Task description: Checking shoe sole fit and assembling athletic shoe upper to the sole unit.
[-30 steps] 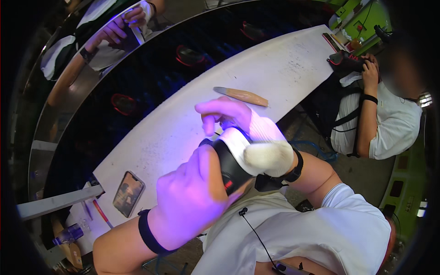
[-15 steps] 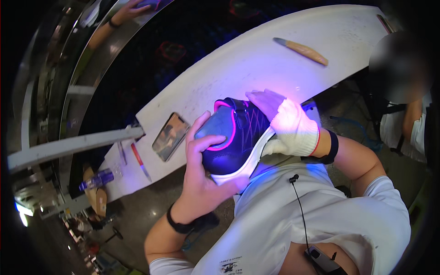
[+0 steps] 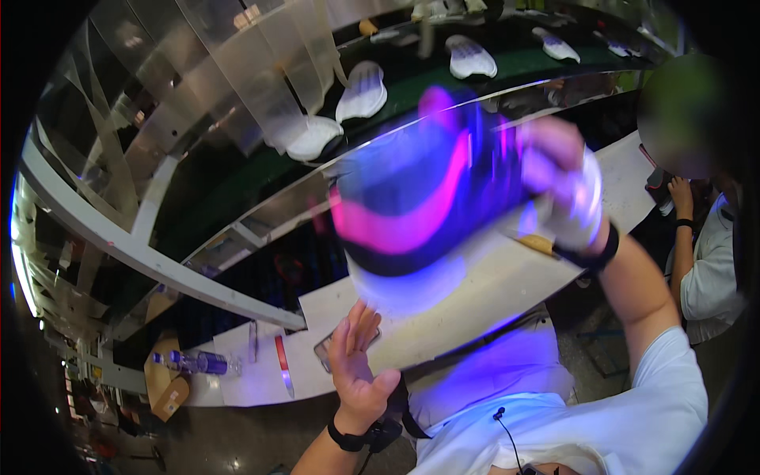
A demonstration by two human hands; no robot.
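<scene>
A dark shoe (image 3: 404, 226) with bright pink trim and a white sole is raised above the white worktable, smeared by motion. My right hand (image 3: 558, 170), in a white glove that leaves the fingers bare, grips it at the toe end. Below the heel, my left hand (image 3: 356, 368) is apart from the shoe, its fingers stretched out and nothing in it. Partly behind that hand, a phone (image 3: 323, 355) lies on the table. A wooden-handled knife (image 3: 536, 242) shows in part beneath my right wrist.
Beyond the table (image 3: 475, 317), pale shoe soles (image 3: 364, 91) lie on a dark green conveyor (image 3: 412, 95). A red-handled tool (image 3: 283, 360) and plastic bottles (image 3: 194, 362) are at the left, near a grey metal bar (image 3: 198, 281). Another person (image 3: 712, 253) sits at the right.
The shoe has gone up and away from my body in my right hand. My left hand has let go of it and opened. The view has tilted up, bringing in the conveyor.
</scene>
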